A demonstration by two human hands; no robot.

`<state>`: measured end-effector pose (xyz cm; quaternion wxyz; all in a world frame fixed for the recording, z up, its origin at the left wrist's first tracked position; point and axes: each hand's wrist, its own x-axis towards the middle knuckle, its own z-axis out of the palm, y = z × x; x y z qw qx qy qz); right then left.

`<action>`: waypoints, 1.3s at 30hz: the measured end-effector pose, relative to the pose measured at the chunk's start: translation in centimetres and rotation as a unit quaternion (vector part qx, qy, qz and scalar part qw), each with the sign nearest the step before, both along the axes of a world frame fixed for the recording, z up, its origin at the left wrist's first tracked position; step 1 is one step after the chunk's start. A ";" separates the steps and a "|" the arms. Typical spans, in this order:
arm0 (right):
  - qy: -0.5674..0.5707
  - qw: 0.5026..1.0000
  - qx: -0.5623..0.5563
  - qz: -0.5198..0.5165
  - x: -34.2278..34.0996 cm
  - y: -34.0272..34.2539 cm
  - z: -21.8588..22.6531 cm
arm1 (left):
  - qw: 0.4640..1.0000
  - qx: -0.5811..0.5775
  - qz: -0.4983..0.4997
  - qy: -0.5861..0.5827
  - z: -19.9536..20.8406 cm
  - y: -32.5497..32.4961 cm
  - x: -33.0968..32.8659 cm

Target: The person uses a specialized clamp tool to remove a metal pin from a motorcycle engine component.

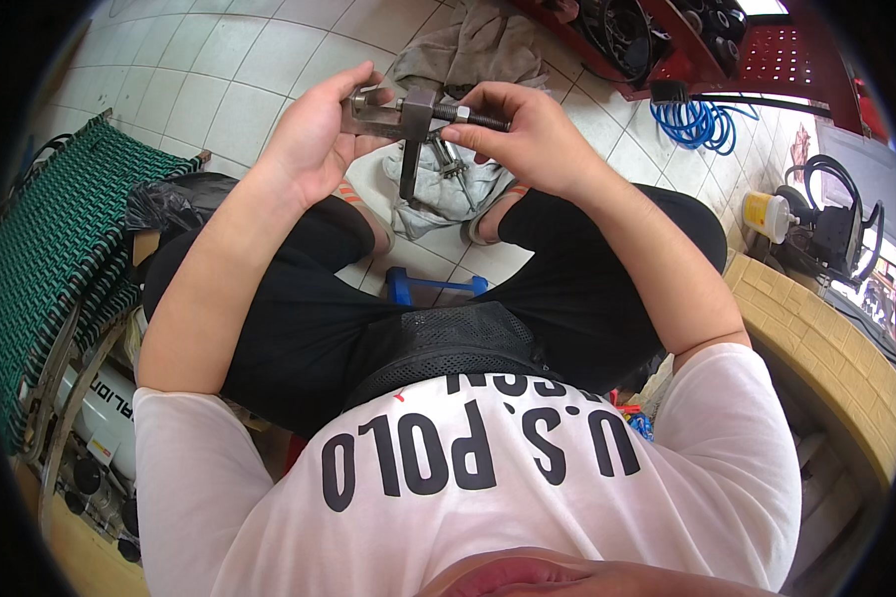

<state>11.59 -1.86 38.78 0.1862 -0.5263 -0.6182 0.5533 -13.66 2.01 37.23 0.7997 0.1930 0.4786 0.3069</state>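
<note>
Between my hands is a dark metal screw press tool [420, 117], with a block body, a flat arm hanging down and a long threaded bolt [458, 113] through it. My left hand [314, 134] is curled under the tool's left end, its thumb raised beside the metal. The thumb and fingers of my right hand [528, 129] pinch the threaded bolt near its right end. Beneath the tool, a grey cloth [468, 199] lies on the floor between my feet, with several shiny metal parts [448, 157] on it. The exact kind of tool is hard to make out.
A second grey cloth [478, 50] lies farther off on the tiled floor. Far right are a red tool rack [767, 60] and a coiled blue hose [692, 124]. A green woven lounger [80, 229] stands left; a yellow-labelled tub [767, 214] stands right. Something blue [400, 287] sits between my legs.
</note>
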 end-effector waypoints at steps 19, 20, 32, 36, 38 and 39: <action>0.081 0.996 -0.029 -0.023 0.5 0.3 -0.6 | 0.998 0.031 -0.002 0.046 0.8 -0.4 0.5; 0.081 0.996 -0.029 -0.024 0.6 0.3 -0.7 | 0.998 0.033 -0.002 0.048 0.8 -0.5 0.6; 0.179 0.942 -0.280 -0.052 0.7 0.4 -0.4 | 0.999 0.038 -0.005 0.038 0.7 -0.4 0.4; 0.104 0.990 -0.093 -0.021 0.4 0.2 -0.9 | 0.998 0.042 0.008 0.037 0.4 -0.2 0.2; 0.042 0.999 0.003 -0.008 0.4 0.1 -1.1 | 0.998 0.040 0.008 0.042 0.8 -0.3 0.3; 0.036 0.999 0.015 -0.002 0.4 0.2 -1.1 | 0.998 0.038 0.008 0.048 0.9 -0.3 0.4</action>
